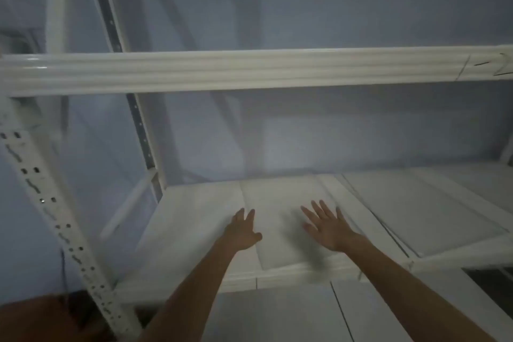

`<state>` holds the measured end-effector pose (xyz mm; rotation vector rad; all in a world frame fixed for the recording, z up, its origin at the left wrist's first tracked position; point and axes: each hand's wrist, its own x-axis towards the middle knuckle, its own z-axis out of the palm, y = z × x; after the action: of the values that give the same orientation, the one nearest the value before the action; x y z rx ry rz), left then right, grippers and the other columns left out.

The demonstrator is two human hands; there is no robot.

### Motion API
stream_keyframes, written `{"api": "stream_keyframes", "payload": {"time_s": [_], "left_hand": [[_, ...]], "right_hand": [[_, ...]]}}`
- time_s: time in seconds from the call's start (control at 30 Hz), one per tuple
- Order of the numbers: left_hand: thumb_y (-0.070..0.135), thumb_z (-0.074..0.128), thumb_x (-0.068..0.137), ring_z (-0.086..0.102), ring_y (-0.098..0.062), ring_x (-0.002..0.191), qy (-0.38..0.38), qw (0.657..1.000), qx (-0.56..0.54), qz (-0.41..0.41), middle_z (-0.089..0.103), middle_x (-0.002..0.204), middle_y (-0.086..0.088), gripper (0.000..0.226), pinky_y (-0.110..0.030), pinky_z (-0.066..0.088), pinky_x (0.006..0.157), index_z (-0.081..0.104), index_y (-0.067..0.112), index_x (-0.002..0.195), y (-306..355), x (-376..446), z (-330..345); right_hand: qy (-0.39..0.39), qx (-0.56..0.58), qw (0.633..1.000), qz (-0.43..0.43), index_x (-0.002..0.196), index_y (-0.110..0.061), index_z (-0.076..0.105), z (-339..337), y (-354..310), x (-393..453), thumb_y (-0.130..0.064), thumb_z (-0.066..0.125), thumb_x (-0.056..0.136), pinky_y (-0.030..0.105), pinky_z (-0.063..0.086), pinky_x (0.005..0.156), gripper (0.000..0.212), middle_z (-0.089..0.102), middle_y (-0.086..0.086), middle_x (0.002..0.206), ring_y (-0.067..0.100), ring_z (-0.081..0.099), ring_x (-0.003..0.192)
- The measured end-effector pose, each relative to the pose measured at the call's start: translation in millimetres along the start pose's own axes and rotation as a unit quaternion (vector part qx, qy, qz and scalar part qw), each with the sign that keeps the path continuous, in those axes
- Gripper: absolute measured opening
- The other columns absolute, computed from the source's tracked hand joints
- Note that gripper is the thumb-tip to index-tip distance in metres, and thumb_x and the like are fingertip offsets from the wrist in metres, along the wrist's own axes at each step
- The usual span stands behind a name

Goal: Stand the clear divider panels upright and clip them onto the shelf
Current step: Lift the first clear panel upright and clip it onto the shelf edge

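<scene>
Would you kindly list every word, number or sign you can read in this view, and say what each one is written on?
"1 - 2": my best reading of the hand-drawn dark marks, a slanted stroke, a dash and a figure partly cut off by the frame edge, at the right end of the upper shelf beam.
No other text, label or brand shows on the shelf boards, the perforated upright or the flat clear panel.

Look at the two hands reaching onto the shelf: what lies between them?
In the head view, only a flat, pale panel lying on the shelf fills the stretch between the left hand and right hand; nothing else shows there.
</scene>
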<state>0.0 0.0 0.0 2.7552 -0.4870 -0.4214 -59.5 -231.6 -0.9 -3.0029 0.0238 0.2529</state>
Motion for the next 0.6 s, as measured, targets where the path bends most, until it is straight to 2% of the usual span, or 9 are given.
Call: {"api": "stream_keyframes", "payload": {"time_s": [0.03, 0.07, 0.17, 0.2, 0.27, 0.3, 0.43, 0.53, 0.6], "left_hand": [[0.035, 0.049, 0.093, 0.012, -0.035, 0.143, 0.007, 0.999, -0.025, -0.022, 0.005, 0.155, -0.021, 0.072, -0.041, 0.021, 0.116, 0.009, 0.010, 0.147, 2, 7, 2], [0.033, 0.050, 0.092, 0.023, -0.036, 0.138, 0.018, 0.997, -0.055, -0.051, 0.015, 0.150, -0.024, 0.069, -0.040, 0.029, 0.112, 0.016, 0.005, 0.144, 3, 15, 2], [0.028, 0.052, 0.090, 0.042, -0.037, 0.125, 0.023, 0.982, -0.140, -0.128, 0.029, 0.140, -0.024, 0.059, -0.036, 0.041, 0.101, 0.026, -0.001, 0.135, 3, 37, 2], [0.026, 0.053, 0.089, 0.045, -0.037, 0.122, 0.019, 0.976, -0.164, -0.142, 0.032, 0.137, -0.024, 0.057, -0.037, 0.044, 0.099, 0.028, -0.001, 0.132, 3, 44, 4], [0.024, 0.056, 0.086, 0.051, -0.037, 0.114, 0.037, 0.964, -0.211, -0.156, 0.040, 0.131, -0.023, 0.052, -0.039, 0.049, 0.094, 0.034, -0.002, 0.125, 1, 57, 6], [0.022, 0.058, 0.085, 0.053, -0.036, 0.112, 0.045, 0.955, -0.241, -0.164, 0.043, 0.129, -0.022, 0.050, -0.039, 0.051, 0.089, 0.035, -0.002, 0.123, -1, 64, 8], [0.010, 0.061, 0.084, 0.058, -0.030, 0.094, 0.033, 0.895, -0.399, -0.195, 0.051, 0.120, -0.021, 0.038, -0.030, 0.048, 0.058, 0.039, 0.000, 0.113, 5, 72, 8], [0.008, 0.062, 0.081, 0.057, -0.026, 0.074, 0.018, 0.856, -0.467, -0.220, 0.055, 0.100, -0.019, 0.037, -0.029, 0.047, 0.060, 0.046, -0.005, 0.112, 3, 78, 6], [0.009, 0.063, 0.081, 0.055, -0.023, 0.066, 0.002, 0.827, -0.510, -0.236, 0.055, 0.085, -0.015, 0.025, -0.028, 0.046, 0.063, 0.049, -0.001, 0.099, 4, 78, 1]], "right_hand": [[-0.014, 0.019, 1.000, 0.003, 0.152, -0.030, -0.004, 3, 6, 5, -0.087, -0.033, 0.036, 0.050, -0.008, 0.118, 0.132, -0.010, 0.004, 0.162, 0.023, -0.015, 0.149], [-0.027, 0.026, 0.999, 0.016, 0.152, -0.029, -0.005, 2, 10, 9, -0.088, -0.030, 0.041, 0.050, -0.008, 0.118, 0.128, -0.011, 0.005, 0.162, 0.023, -0.015, 0.149], [-0.038, 0.031, 0.997, 0.052, 0.152, -0.025, -0.006, 6, 20, 21, -0.067, 0.002, 0.089, 0.051, -0.006, 0.119, 0.076, -0.011, 0.006, 0.162, 0.024, -0.014, 0.149], [-0.047, 0.032, 0.997, 0.052, 0.152, -0.024, -0.006, 8, 25, 28, -0.066, 0.002, 0.089, 0.051, -0.005, 0.119, 0.076, -0.011, 0.006, 0.162, 0.024, -0.014, 0.149], [-0.074, 0.019, 0.996, 0.049, 0.152, -0.024, -0.007, 9, 31, 36, -0.081, -0.016, 0.068, 0.050, -0.004, 0.119, 0.102, -0.011, 0.006, 0.162, 0.025, -0.013, 0.149], [-0.080, 0.023, 0.995, 0.050, 0.152, -0.024, -0.007, 10, 34, 42, -0.082, -0.017, 0.066, 0.049, -0.004, 0.119, 0.104, -0.011, 0.006, 0.162, 0.024, -0.013, 0.149], [-0.090, 0.039, 0.994, 0.042, 0.152, -0.022, -0.005, 18, 34, 46, -0.065, 0.003, 0.089, 0.047, 0.000, 0.120, 0.077, -0.009, 0.007, 0.163, 0.024, -0.009, 0.150], [-0.100, 0.026, 0.994, 0.025, 0.153, -0.023, 0.000, 30, 34, 51, -0.081, -0.009, 0.070, 0.050, 0.001, 0.119, 0.102, -0.008, 0.009, 0.162, 0.027, -0.008, 0.150], [-0.090, 0.030, 0.995, 0.022, 0.153, -0.023, 0.002, 35, 34, 51, -0.081, -0.006, 0.071, 0.051, -0.001, 0.119, 0.101, -0.008, 0.010, 0.162, 0.028, -0.009, 0.149]]}}
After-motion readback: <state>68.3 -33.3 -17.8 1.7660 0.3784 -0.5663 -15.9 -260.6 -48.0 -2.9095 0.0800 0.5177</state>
